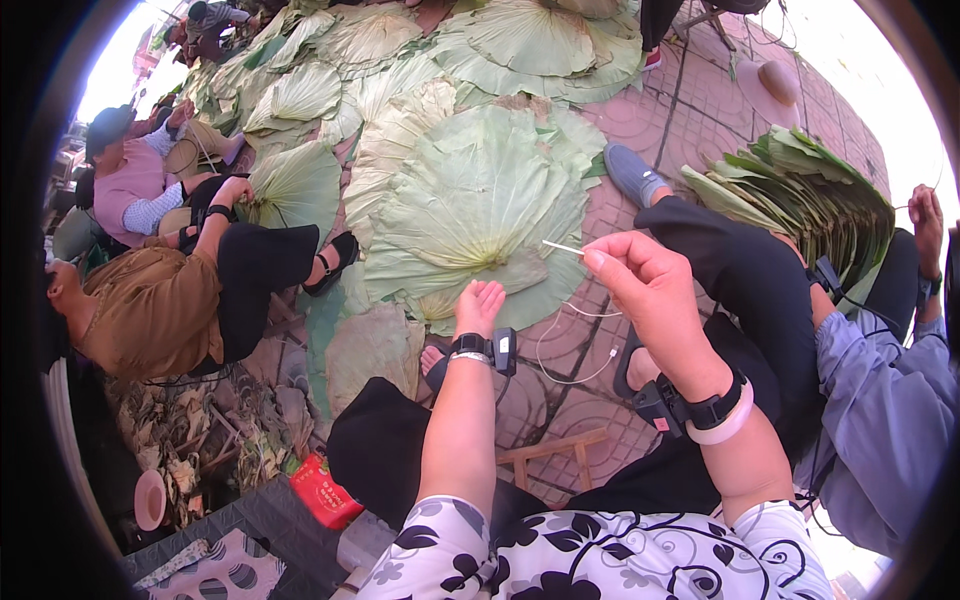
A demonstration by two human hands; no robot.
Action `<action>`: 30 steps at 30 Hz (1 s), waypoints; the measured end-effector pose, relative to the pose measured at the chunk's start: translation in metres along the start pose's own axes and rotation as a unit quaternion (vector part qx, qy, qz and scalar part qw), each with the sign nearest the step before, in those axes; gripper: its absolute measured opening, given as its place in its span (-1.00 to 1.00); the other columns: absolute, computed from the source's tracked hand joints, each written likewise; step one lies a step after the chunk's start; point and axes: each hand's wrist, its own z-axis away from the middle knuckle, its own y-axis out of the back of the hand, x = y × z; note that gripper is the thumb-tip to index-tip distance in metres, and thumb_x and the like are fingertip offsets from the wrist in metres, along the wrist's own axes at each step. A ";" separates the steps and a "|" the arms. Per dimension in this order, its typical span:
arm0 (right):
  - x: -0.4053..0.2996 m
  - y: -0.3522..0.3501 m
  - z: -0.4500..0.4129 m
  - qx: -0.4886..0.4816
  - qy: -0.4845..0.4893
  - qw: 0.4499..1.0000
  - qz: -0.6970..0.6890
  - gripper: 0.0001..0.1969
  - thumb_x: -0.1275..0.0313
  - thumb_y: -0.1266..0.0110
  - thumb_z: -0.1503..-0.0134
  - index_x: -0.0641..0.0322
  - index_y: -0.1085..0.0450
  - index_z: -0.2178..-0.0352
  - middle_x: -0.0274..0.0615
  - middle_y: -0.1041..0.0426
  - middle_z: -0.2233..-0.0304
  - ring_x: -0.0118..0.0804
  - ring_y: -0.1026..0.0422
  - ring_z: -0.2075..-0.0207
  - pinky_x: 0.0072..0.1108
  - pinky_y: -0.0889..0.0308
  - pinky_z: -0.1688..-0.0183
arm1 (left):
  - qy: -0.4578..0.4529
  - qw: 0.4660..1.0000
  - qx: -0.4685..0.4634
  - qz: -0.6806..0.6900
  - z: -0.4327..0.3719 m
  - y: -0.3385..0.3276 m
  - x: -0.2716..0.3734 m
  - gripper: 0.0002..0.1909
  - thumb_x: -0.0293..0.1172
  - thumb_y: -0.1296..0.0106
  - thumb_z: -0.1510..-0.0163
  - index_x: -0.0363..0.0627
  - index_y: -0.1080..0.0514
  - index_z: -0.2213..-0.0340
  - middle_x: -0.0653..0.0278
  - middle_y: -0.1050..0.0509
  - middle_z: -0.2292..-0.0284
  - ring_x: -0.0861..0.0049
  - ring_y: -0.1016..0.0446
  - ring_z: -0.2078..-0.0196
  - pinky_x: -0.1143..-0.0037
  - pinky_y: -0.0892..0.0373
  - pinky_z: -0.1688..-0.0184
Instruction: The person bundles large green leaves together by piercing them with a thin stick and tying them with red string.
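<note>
My right hand [649,281] pinches a thin white needle-like rod [561,246] between thumb and fingertips, its tip pointing left over the leaves. A white cord [541,346] loops below that hand; whether it joins the rod is hidden. My left hand [480,304] is palm up with its fingers stretched out and nothing in the palm. Just beyond those fingertips lies the gathered centre of a large dried lotus leaf [472,187], on top of a pile. Whether the fingers touch the leaf cannot be told.
On my left, a person in a brown top [146,311] holds a leaf [296,184]. To the right sits a person in a blue-grey shirt [881,435], beside a thick leaf bundle [810,195]. More leaves [525,37] cover the paving ahead; a red packet [324,491] lies lower left.
</note>
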 end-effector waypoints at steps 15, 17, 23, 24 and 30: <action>0.021 -0.022 -0.021 -0.027 -0.039 0.999 0.020 -0.88 0.47 -0.09 -0.11 0.32 -0.43 0.33 -0.52 -0.40 0.53 -0.79 -0.21 0.52 -0.84 -0.11 0.47 | 0.114 0.971 0.089 0.192 -0.109 -0.001 0.014 -0.27 -0.26 0.03 -0.11 -0.19 0.16 -0.17 0.10 -0.14 -0.07 0.24 -0.31 -0.01 0.14 -0.32 0.00; 0.025 -0.024 -0.021 -0.026 -0.034 0.999 0.016 -0.87 0.47 -0.10 -0.11 0.32 -0.43 0.32 -0.51 -0.40 0.53 -0.78 -0.22 0.52 -0.84 -0.13 0.46 | 0.107 0.971 0.099 0.191 -0.108 -0.002 0.017 -0.41 -0.29 0.00 -0.09 -0.20 -0.01 -0.06 0.15 -0.22 0.05 0.31 -0.34 0.08 0.17 -0.35 0.04; 0.031 -0.032 -0.021 -0.032 -0.016 0.999 0.028 -0.86 0.46 -0.10 -0.10 0.33 -0.44 0.33 -0.51 -0.38 0.55 -0.75 -0.22 0.52 -0.81 -0.15 0.46 | 0.050 0.985 0.089 0.139 -0.083 -0.021 0.048 -0.85 -0.39 -0.06 -0.06 -0.14 -0.34 0.35 0.31 -0.32 0.46 0.49 -0.34 0.38 0.27 -0.42 0.16; 0.030 -0.034 -0.020 -0.035 -0.012 0.999 0.025 -0.86 0.46 -0.10 -0.10 0.33 -0.44 0.33 -0.51 -0.38 0.55 -0.75 -0.22 0.52 -0.81 -0.15 0.46 | 0.004 0.990 0.103 0.101 -0.075 -0.024 0.058 -0.87 -0.43 -0.05 -0.05 -0.14 -0.34 0.34 0.30 -0.33 0.43 0.48 -0.36 0.38 0.27 -0.42 0.16; 0.024 -0.036 -0.025 -0.045 0.005 0.999 0.031 -0.85 0.44 -0.11 -0.09 0.33 -0.44 0.36 -0.50 -0.37 0.56 -0.73 -0.23 0.51 -0.79 -0.16 0.46 | -0.212 0.977 -0.013 0.029 -0.005 -0.046 0.109 -0.89 -0.60 0.02 -0.01 -0.29 -0.30 0.36 0.14 -0.39 0.36 0.33 -0.44 0.30 0.32 -0.48 0.14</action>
